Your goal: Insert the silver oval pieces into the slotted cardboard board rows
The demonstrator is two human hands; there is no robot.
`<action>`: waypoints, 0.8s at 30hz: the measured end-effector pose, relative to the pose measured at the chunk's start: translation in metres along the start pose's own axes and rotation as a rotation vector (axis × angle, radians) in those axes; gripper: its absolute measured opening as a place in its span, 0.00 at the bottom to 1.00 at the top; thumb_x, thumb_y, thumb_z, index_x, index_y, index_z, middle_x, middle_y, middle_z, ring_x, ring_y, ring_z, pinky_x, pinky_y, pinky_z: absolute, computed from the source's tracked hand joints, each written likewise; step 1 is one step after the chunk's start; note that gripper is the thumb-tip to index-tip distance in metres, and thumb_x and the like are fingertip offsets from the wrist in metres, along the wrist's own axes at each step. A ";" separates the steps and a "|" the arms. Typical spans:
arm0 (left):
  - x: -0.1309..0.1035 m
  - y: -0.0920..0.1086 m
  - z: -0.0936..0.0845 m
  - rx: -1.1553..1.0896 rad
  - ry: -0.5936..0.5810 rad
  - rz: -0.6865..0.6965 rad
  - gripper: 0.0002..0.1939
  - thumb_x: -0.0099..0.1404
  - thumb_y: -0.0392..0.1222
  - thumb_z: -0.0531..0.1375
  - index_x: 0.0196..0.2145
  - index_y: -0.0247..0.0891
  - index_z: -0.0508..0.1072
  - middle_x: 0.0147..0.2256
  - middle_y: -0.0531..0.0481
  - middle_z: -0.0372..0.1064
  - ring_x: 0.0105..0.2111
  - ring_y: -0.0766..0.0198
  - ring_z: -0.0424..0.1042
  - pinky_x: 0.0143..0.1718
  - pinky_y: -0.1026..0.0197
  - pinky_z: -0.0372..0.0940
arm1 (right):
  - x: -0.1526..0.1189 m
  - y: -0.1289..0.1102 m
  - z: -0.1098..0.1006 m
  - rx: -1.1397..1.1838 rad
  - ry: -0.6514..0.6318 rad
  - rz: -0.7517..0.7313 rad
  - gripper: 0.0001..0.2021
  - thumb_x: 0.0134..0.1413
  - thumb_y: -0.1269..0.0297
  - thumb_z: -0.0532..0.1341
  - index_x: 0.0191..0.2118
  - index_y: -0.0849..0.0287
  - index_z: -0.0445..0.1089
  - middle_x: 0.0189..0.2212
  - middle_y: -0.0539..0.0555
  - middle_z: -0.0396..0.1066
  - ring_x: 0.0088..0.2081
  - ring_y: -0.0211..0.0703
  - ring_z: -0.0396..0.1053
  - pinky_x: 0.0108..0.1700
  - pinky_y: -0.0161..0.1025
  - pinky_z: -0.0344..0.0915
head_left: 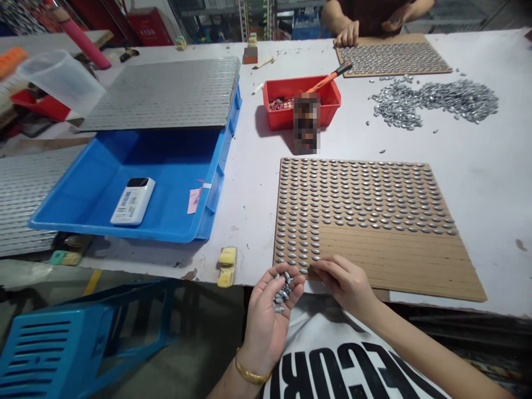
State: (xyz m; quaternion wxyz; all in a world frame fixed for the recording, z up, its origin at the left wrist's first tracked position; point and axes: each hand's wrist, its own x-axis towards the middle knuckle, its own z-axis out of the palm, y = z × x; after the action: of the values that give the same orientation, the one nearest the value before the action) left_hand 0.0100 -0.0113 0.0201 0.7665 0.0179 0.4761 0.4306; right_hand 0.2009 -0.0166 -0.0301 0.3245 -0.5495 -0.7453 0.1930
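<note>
My left hand point(272, 310) is cupped palm up at the front edge of the table, holding a small heap of silvery, pointed-oval metal pieces point(281, 292). My right hand point(347, 282) is pinched at the lower left part of a brown corrugated cardboard sheet point(394, 257). What its fingertips hold, if anything, is hidden. Rows of similar metal pieces point(353, 191) cover the sheet's upper part, and a few columns run down its left side. Bare ridged cardboard shows at the lower right.
Loose metal pieces point(440, 100) lie piled beyond the sheet. Behind it stands a red bin point(278, 121) with an orange-handled tool point(324, 81). To the left, a grey panel point(166, 91) partly covers a blue tray point(211, 205). Across the table, another person's hand point(348, 34) rests by a second sheet.
</note>
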 end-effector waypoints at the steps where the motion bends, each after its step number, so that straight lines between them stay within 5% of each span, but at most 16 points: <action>1: 0.000 0.000 -0.001 -0.005 -0.006 0.001 0.11 0.60 0.35 0.61 0.42 0.33 0.72 0.41 0.41 0.74 0.42 0.58 0.75 0.45 0.59 0.70 | -0.001 0.001 0.001 -0.039 0.001 -0.015 0.11 0.61 0.74 0.52 0.41 0.57 0.71 0.32 0.55 0.72 0.34 0.38 0.70 0.34 0.33 0.66; 7: -0.001 0.000 0.000 0.009 -0.004 0.004 0.12 0.60 0.34 0.62 0.42 0.34 0.71 0.42 0.42 0.74 0.42 0.59 0.75 0.47 0.57 0.69 | 0.000 0.000 0.000 -0.247 -0.034 -0.090 0.11 0.60 0.76 0.52 0.38 0.60 0.71 0.31 0.55 0.70 0.33 0.38 0.69 0.34 0.32 0.65; 15: -0.001 -0.003 0.000 -0.015 -0.056 -0.044 0.14 0.61 0.38 0.62 0.45 0.34 0.71 0.45 0.39 0.73 0.46 0.55 0.74 0.50 0.53 0.67 | 0.003 0.000 0.001 -0.250 -0.091 -0.062 0.11 0.58 0.76 0.51 0.35 0.60 0.71 0.28 0.54 0.67 0.30 0.38 0.67 0.32 0.32 0.63; 24: 0.000 -0.011 0.005 -0.068 -0.110 -0.089 0.13 0.63 0.37 0.59 0.46 0.33 0.72 0.45 0.39 0.73 0.47 0.54 0.72 0.51 0.51 0.65 | 0.014 -0.031 -0.024 0.012 -0.149 -0.045 0.17 0.61 0.66 0.56 0.55 0.55 0.64 0.35 0.55 0.67 0.36 0.42 0.67 0.36 0.36 0.66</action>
State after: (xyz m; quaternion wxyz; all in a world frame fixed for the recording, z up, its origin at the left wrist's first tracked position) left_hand 0.0212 -0.0163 0.0178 0.8101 -0.0058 0.4186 0.4104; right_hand 0.1939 -0.0151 0.0105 0.2758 -0.5149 -0.7782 0.2306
